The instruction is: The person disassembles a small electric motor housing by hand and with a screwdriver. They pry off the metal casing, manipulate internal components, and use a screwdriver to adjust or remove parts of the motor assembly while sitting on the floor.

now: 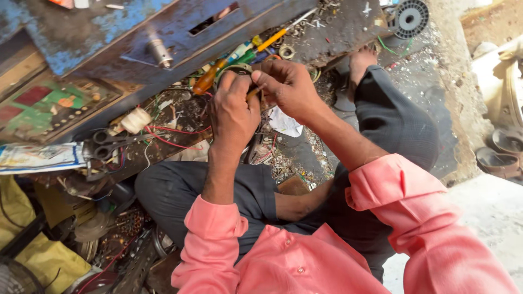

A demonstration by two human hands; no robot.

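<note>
**Two hands closed on one small round part**

Both of your hands meet just below the orange-handled screwdriver (208, 79) lying on the cluttered work surface (348, 27). Your left hand (233, 111) wraps a ring-shaped part (235, 69), seemingly a small wound coil, and its grip is clamped round the rim, so most of the part is hidden. Your right hand (286, 87) has its fingers pinched together on a thin yellowish tool or stick (253, 93), whose tip points into the part; what the tip touches cannot be seen.

By the look of it, you are mid-way through working something into or out of the ring. The next move would call for a steady left hold and a light, controlled push from the right, since the tip sits close to your left thumb.

The scissors (109, 144) lie well left of the screwdriver, beside a roll of white tape (135, 120) and loose red wire (169, 139).
</note>
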